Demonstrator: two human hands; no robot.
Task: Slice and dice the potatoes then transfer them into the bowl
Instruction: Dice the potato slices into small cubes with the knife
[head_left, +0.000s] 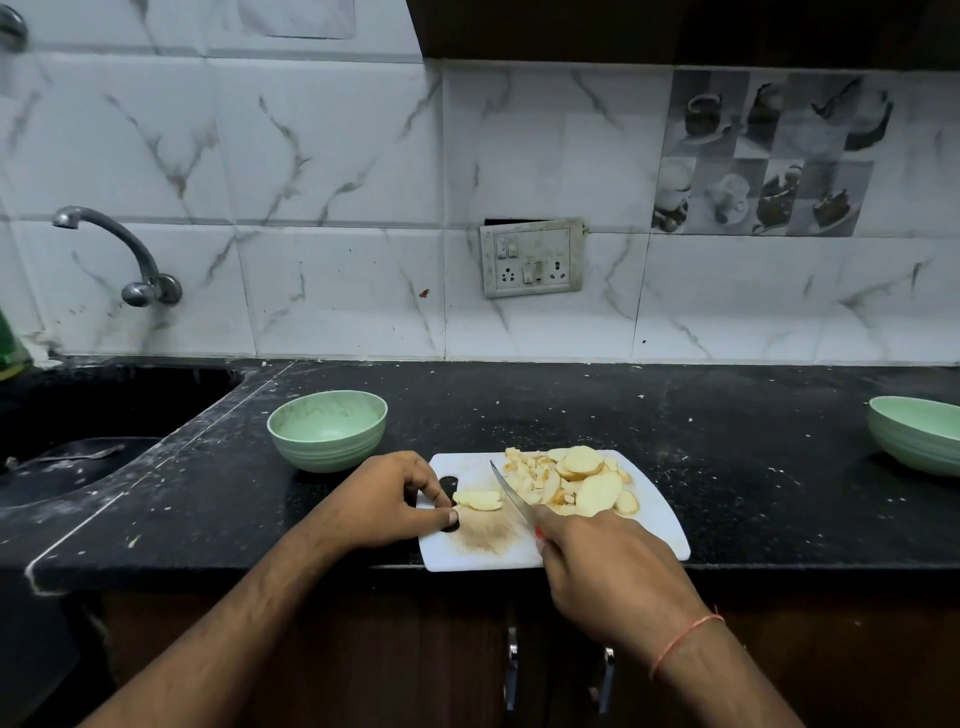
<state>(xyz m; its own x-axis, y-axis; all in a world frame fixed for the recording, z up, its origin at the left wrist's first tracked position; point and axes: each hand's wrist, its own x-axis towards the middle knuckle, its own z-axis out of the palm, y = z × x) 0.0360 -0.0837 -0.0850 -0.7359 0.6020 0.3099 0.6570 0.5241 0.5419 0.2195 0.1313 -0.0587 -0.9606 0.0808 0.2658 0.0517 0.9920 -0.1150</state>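
Two hands work a white cutting board (660, 525): left hand (387, 501) pinches potato slices (479, 500) at its left end, right hand (605, 564) grips the knife (511, 496) beside them. Dicing looks underway; next, cuts across, then the bowl (327, 430) behind.

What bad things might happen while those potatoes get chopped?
The knife blade sits close to the left hand fingers steadying the potato slices, so a slip might nick them. The cutting board reaches the counter's front edge, so it might slide or tip off.
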